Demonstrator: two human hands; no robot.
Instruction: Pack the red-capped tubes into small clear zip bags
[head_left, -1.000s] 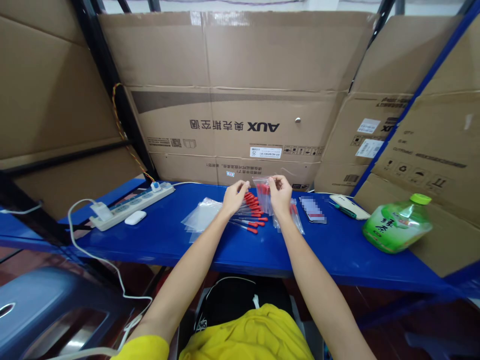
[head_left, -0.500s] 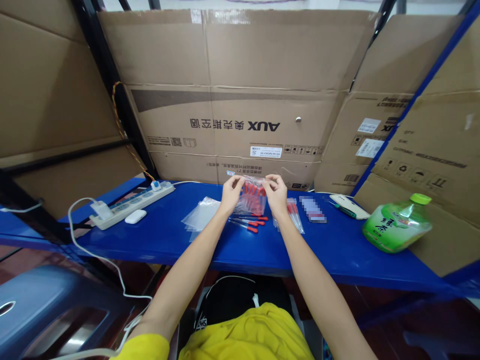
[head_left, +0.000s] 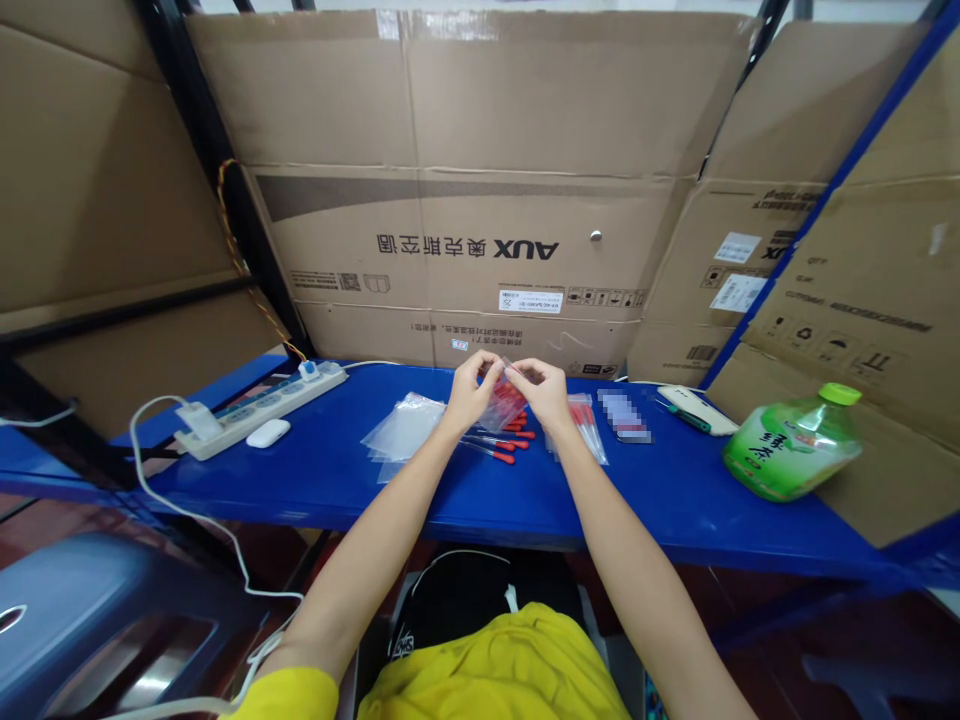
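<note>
My left hand and my right hand pinch the top of a clear plastic bag between them, thumbs close together. Red shows through the bag; I cannot tell whether it is inside or behind. Under and beside it lie several thin clear droppers with red bulb ends pointing right. A stack of flat clear plastic bags lies left of my left hand. Just right of my right wrist are bagged red-tipped droppers, partly hidden by my forearm.
A phone-like blurred object, a green-handled tool on a pale case and a green tea bottle stand to the right. On the left are a power strip and a white earbud case. Cardboard panels wall the blue table.
My hands have come closer together along the bag's top, and my fingers are curled tighter. The bag is now narrower, bunched and tilted, where before it was spread flat.
</note>
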